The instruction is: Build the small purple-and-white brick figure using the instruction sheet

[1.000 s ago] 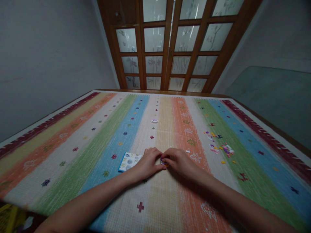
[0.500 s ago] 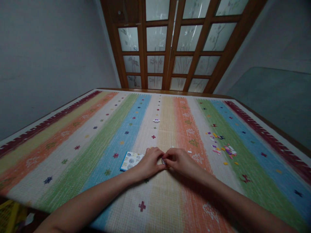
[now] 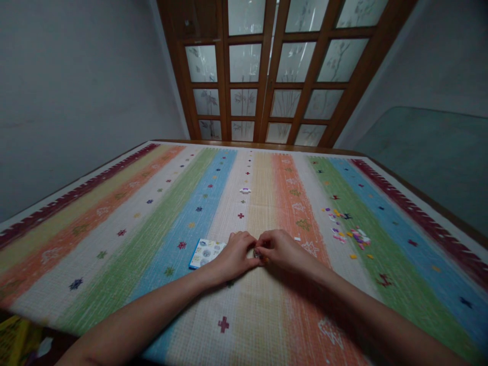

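My left hand (image 3: pixel 238 252) and my right hand (image 3: pixel 279 247) meet over the middle of the table, fingertips closed in a pinch. Between them is a small cluster of toy bricks (image 3: pixel 257 253), mostly covered by the fingers; a bit of orange shows at the right fingertips. Partly behind my left wrist lies a leaflet (image 3: pixel 206 253) with a blue edge and round pictures. Off to the right, several tiny loose bricks (image 3: pixel 360 237) in purple, pink, yellow and white are scattered on the cloth.
A striped tablecloth (image 3: pixel 236 305) covers the table. Farther back sits a small white and purple brick piece (image 3: pixel 245 190). One white brick (image 3: pixel 297 239) lies just beyond my right hand. Something yellow, like a basket (image 3: pixel 17 340), stands below the table's left front edge.
My right hand has shifted slightly at the fingertips, and a bit of orange now shows there. My left hand stays in place around the small cluster.
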A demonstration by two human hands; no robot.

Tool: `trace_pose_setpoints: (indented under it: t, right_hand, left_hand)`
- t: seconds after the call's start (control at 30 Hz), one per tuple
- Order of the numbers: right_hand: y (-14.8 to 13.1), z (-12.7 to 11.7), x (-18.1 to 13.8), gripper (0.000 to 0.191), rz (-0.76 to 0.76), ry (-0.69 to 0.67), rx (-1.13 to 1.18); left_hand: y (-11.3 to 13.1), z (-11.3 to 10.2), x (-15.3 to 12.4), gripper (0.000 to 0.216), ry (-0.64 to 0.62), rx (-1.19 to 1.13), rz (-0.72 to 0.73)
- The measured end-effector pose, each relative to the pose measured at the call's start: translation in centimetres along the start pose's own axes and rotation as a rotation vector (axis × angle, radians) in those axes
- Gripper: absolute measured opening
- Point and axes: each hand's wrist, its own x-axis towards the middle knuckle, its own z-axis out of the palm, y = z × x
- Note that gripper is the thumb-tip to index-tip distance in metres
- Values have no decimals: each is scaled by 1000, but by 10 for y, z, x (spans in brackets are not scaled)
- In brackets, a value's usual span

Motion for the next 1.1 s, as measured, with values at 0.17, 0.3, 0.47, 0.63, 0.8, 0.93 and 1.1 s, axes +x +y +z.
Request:
trace_pose_setpoints:
  t: [0.17,0.3,0.47,0.63,0.8,0.93,1.1]
  right_hand:
    - [10,-1,12,9,57,-53,83]
    - [12,-3,21,10,113,-95,153]
    - [8,-4,24,17,128,-131,183]
    - [9,-3,26,20,144,-166,219]
    - [13,-1,30,20,138,-184,246]
    - [11,-3,30,19,136,-191,291]
    - [14,-19,23,15,101,-47,345]
  left_hand:
    - [1,-1,1,23,-7,1,1]
    - [3,-3,2,22,-16,12,-10]
    - [2,-2,3,23,-2,21,-11]
    - [1,0,3,22,-6,13,-12]
    - [-1,2,3,19,32,32,-9]
    - [0,2,3,18,32,43,-3]
    - [-2,4,3,29,51,18,27]
